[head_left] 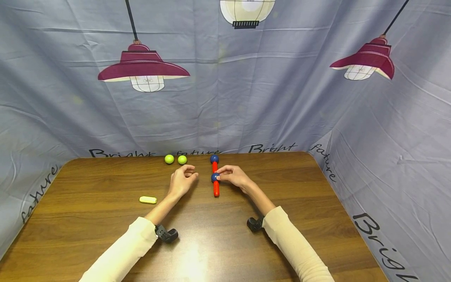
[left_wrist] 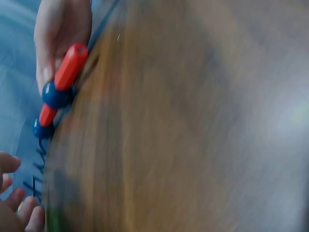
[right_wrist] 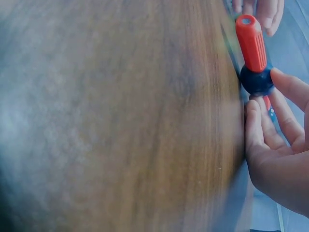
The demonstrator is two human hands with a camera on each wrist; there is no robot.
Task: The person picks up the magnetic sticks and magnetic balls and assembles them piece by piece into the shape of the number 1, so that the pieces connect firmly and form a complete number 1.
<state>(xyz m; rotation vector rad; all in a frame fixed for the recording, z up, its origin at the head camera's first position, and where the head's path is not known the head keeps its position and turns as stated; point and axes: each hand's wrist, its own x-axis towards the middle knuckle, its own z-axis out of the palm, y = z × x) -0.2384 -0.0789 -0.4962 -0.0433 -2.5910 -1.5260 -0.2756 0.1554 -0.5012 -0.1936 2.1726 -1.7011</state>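
Note:
My right hand (head_left: 235, 176) pinches the near blue ball (head_left: 214, 178) of a joined toy piece. In that piece a short red rod (head_left: 215, 167) links the near ball to a far blue ball (head_left: 214, 159). A second red rod (head_left: 216, 189) sticks out of the near ball toward me, its end with a small hole showing in the right wrist view. My left hand (head_left: 182, 181) hovers to the left of the piece, fingers loosely bent and holding nothing. Beyond it sit two yellow-green balls (head_left: 169, 159).
A yellow-green rod (head_left: 148, 200) lies on the wooden table (head_left: 105, 219), left of my left forearm. Grey-blue cloth (head_left: 218, 98) printed with lamps hangs behind the table's far edge and along the right side. Each wrist wears a black camera (head_left: 166, 234).

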